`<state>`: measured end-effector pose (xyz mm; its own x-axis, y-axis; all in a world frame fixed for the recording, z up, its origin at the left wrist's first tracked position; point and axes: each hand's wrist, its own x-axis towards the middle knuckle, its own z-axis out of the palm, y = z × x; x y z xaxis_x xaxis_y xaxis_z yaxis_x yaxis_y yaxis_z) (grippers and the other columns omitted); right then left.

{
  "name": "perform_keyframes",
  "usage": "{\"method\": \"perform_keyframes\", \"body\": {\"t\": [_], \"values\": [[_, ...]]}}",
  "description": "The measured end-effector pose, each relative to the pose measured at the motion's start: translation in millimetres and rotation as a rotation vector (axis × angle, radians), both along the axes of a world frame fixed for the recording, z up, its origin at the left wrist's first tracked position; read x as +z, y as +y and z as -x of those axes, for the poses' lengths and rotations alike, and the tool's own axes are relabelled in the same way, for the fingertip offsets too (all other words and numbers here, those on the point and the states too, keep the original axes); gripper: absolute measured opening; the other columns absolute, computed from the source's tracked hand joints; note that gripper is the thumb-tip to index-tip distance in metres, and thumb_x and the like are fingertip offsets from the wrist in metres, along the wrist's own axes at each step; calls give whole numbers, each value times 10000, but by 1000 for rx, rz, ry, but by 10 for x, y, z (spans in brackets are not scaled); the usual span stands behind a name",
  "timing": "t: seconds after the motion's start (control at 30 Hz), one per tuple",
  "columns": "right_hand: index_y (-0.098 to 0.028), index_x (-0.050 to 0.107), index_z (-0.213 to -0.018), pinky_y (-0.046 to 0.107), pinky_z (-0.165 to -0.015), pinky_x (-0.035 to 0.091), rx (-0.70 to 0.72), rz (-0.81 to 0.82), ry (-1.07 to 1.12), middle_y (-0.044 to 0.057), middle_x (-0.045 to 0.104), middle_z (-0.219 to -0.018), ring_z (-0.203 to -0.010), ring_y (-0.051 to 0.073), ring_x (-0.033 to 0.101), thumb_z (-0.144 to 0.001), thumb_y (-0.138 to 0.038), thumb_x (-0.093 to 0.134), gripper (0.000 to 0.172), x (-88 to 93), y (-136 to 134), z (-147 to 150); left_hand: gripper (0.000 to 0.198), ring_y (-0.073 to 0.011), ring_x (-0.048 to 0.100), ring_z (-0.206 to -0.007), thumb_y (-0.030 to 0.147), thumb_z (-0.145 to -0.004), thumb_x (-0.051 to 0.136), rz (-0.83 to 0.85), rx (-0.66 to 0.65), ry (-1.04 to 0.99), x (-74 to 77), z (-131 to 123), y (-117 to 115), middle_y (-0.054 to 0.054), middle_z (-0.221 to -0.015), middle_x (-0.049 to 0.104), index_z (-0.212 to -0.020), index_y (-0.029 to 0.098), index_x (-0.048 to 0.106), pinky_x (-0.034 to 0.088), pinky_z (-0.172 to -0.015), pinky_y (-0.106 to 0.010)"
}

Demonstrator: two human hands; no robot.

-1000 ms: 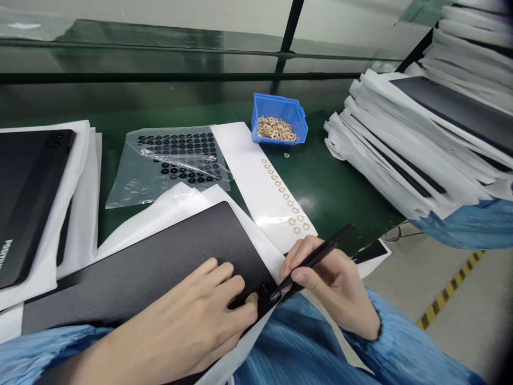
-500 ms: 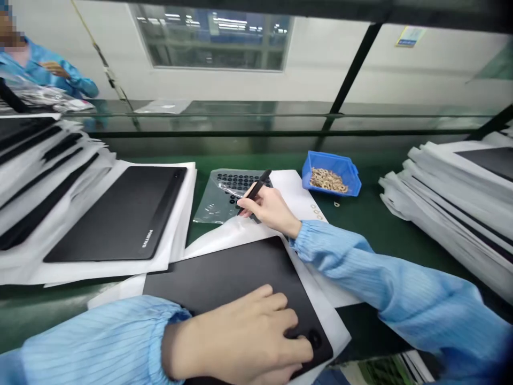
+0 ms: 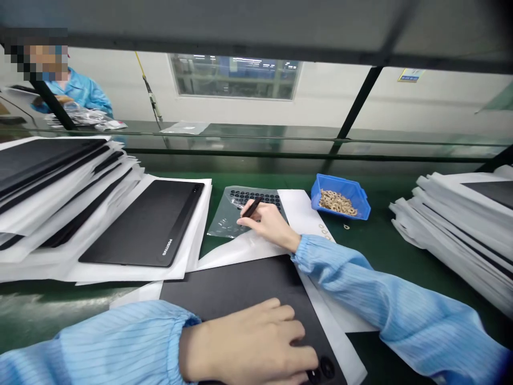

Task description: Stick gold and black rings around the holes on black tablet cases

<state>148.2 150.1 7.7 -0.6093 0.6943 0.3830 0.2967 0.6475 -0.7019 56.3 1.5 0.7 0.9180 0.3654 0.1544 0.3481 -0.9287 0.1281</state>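
Fingers on my right hand (image 3: 257,220) pinch thin black tweezers (image 3: 251,208) over a clear plastic bag of black dots (image 3: 224,227) at twelve o'clock, my left fingers (image 3: 280,332) lying open on a flat black tablet (image 3: 224,286).

"POSITIVO" in pale letters on a black panel (image 3: 136,224) (the wall label (image 3: 411,75) too small to read)

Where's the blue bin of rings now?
In the head view, the blue bin sits upper right of the right hand, beside the white paper strip.

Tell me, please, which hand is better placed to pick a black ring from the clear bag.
Probably the right hand: it holds black tweezers over the clear bag, while the left hand rests on the black tablet.
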Motion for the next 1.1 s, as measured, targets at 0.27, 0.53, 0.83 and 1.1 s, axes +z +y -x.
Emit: {"method": "perform_keyframes", "body": {"t": [0.27,0.53,0.83,1.1], "values": [[-190,467,-650,270,-584,341,-257,7,-382,6,529,-608,-584,157,494,-891,-271,449,256,91,-379,-882,105,-243,459,-920,177,-902,446,56,656,-170,-151,249,440,-76,-982,511,-993,165,497,406,-812,-381],[-197,348,-546,260,-515,250,-160,225,-499,-31,392,-517,-514,127,379,-858,-389,487,392,-77,-559,-1040,196,-271,482,-930,287,-916,443,73,848,-130,-183,273,515,-102,-1000,499,-1042,138,461,417,-817,-441],[-203,362,-638,209,-383,199,4,629,-97,-92,268,-469,-372,54,257,-811,-576,515,439,86,-738,-1184,391,-145,534,-652,428,-979,305,367,737,-166,246,242,346,-3,-704,569,-724,193,486,370,-638,-256],[-181,458,-609,236,-390,58,-107,744,213,-54,432,-491,-338,17,164,-776,-593,571,459,74,-701,-1143,357,-152,536,-615,421,-940,359,-91,1159,-299,1105,977,381,12,-634,550,-712,189,506,365,-590,-240]]}}
